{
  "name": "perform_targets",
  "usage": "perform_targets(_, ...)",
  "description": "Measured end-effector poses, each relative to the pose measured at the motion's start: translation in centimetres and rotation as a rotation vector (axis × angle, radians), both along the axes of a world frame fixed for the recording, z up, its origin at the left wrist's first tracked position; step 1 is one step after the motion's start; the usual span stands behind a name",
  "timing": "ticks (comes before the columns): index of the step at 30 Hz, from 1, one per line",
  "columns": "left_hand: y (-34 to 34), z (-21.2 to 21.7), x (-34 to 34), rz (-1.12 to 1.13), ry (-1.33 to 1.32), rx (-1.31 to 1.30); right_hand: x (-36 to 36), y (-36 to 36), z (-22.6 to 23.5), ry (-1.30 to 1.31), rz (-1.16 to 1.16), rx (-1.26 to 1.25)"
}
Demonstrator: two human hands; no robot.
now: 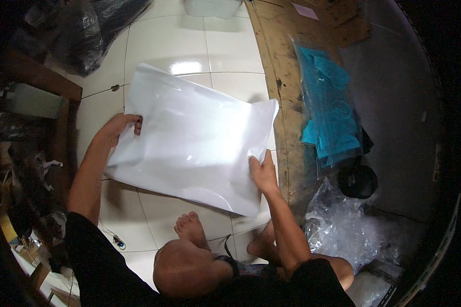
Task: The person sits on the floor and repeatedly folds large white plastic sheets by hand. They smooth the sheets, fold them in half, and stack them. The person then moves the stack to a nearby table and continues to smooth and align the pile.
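A large, glossy white sheet (189, 133), plastic-looking and perhaps in several layers, is held out above the tiled floor in front of me. My left hand (122, 128) grips its left edge, fingertips curled over the top face. On the right edge, my right hand (263, 173) pinches the sheet with the thumb on top; its other fingers are mostly hidden beneath. The sheet sags slightly and tilts, its far right corner bent upward. My bare foot (191, 229) rests on the tiles just below the near edge.
Flattened cardboard (276, 82) lies along the right. On and beside it are a clear bag with turquoise items (330, 102), a round black object (358, 181) and crumpled clear plastic (338, 227). Dark plastic (82, 41) sits far left, near a wooden frame (46, 77). A pale container (213, 7) stands at the far edge.
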State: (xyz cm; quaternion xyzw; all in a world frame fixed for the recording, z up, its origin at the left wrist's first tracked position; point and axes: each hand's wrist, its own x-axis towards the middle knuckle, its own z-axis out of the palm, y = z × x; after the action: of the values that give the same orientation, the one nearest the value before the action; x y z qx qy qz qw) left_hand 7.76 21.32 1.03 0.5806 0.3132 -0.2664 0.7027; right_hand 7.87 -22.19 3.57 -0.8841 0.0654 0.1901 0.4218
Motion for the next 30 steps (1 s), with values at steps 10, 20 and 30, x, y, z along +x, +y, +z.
perform_targets(10, -2.5, -1.5, -4.3, 0.315, 0.074, -0.172, -0.8, 13.5, 0.3, 0.025, 0.541, -0.478)
perform_targets(20, -1.4, -4.4, -5.4, 0.263, 0.044, -0.226, -0.4, 3.6, -5.0, 0.012, -0.196, 0.096)
perform_targets(30, -5.2, -2.4, -7.6, 0.496, 0.044, -0.233, 2.9, 4.7, -3.1, 0.216, 0.152, 0.286)
